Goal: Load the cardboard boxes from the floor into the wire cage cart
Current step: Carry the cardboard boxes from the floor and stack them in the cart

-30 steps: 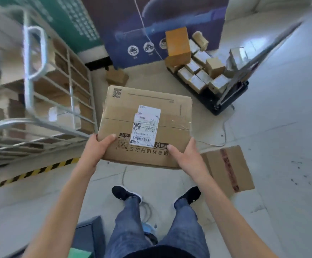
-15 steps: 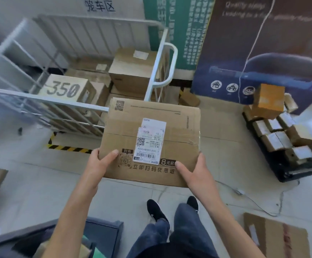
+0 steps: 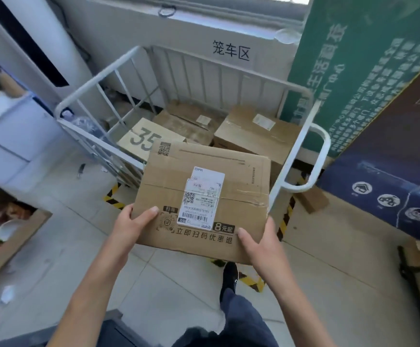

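As both hands clamp the box (image 3: 203,196) at centre frame, thumbs lie on top and the fingers tuck underneath, out of sight: left hand (image 3: 131,226) on the near left corner, right hand (image 3: 259,244) on the near right. The box hangs above the floor, and its far edge overlaps the near end of the cart (image 3: 301,136). Inside the cart, upper centre, sit a 35 carton (image 3: 141,136) at left, a scuffed carton (image 3: 186,123) behind it and a labelled carton (image 3: 251,136) at right. The handle (image 3: 321,159) loops out just right of the box. Hazard tape (image 3: 112,196) stripes the floor beneath. At lower left is an open carton (image 3: 16,236) of clutter. At right, a small carton (image 3: 314,199) lies near the handle, below a blue poster (image 3: 391,146).
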The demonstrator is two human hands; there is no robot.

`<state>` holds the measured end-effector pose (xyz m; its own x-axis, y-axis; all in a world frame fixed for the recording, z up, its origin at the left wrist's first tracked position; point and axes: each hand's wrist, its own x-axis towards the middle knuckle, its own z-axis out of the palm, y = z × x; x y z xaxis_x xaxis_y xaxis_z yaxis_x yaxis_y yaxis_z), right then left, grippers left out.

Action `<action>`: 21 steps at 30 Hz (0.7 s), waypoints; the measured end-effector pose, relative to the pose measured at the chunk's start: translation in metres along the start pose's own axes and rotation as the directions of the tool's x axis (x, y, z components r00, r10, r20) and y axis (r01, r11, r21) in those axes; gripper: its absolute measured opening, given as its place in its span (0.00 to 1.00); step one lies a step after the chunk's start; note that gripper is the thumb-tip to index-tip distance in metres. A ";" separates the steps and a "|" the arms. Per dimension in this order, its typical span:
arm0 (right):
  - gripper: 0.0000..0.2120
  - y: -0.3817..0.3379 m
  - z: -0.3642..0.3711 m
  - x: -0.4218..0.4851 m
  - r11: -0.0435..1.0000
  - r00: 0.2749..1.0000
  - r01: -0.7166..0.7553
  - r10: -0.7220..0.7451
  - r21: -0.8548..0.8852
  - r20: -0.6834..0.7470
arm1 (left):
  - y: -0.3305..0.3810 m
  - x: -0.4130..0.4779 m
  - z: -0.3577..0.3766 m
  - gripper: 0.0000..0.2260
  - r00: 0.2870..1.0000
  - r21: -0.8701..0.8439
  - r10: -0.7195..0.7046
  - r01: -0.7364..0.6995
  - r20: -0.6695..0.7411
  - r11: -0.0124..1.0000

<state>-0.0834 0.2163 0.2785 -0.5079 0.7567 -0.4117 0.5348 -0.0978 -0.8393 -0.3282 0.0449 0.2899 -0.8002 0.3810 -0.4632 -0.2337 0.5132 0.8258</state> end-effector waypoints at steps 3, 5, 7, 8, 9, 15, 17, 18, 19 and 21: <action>0.22 -0.037 0.013 0.055 1.000 0.997 0.022 -0.022 0.003 0.077 | 0.032 0.046 -0.015 0.17 0.998 -0.011 0.035 -0.036 -0.048 0.999; 0.21 -0.062 0.022 0.089 0.999 0.994 0.033 -0.033 0.002 0.103 | 0.051 0.075 -0.025 0.15 0.996 -0.005 0.054 -0.054 -0.076 0.999; 0.21 -0.083 0.031 0.120 0.999 0.991 0.047 -0.047 0.000 0.126 | 0.065 0.102 -0.032 0.15 0.993 0.008 0.067 -0.067 -0.101 0.998; 0.21 -0.092 0.036 0.135 0.999 0.990 0.051 -0.050 -0.006 0.133 | 0.071 0.116 -0.035 0.14 0.991 0.008 0.069 -0.069 -0.110 0.998; 0.20 -0.102 0.043 0.151 0.999 0.990 0.049 -0.047 -0.012 0.137 | 0.076 0.132 -0.038 0.14 0.991 0.008 0.069 -0.068 -0.119 0.998; 0.18 -0.145 0.109 0.245 0.998 0.992 -0.056 0.056 -0.006 0.113 | 0.096 0.250 -0.060 0.17 0.994 0.059 0.037 -0.031 -0.099 0.998; 0.19 -0.159 0.141 0.277 0.995 0.992 -0.102 0.100 0.017 0.080 | 0.105 0.298 -0.073 0.20 0.996 0.127 0.046 -0.035 -0.079 0.991; 0.21 -0.165 0.160 0.293 0.992 0.991 -0.121 0.119 0.032 0.056 | 0.110 0.325 -0.081 0.23 0.997 0.163 0.050 -0.039 -0.065 0.986; 0.24 -0.172 0.179 0.310 0.989 0.990 -0.139 0.138 0.046 0.029 | 0.115 0.353 -0.090 0.25 0.997 0.197 0.055 -0.045 -0.049 0.979; 0.26 -0.188 0.221 0.344 0.982 0.985 -0.174 0.175 0.067 -0.011 | 0.124 0.413 -0.110 0.28 0.997 0.272 0.081 -0.074 -0.012 0.959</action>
<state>-0.5078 0.3516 0.2159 -0.3989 0.7351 -0.5482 0.5685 -0.2708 -0.7768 -0.7486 0.1816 0.2361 -0.8232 0.4117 -0.3909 -0.0145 0.6730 0.7395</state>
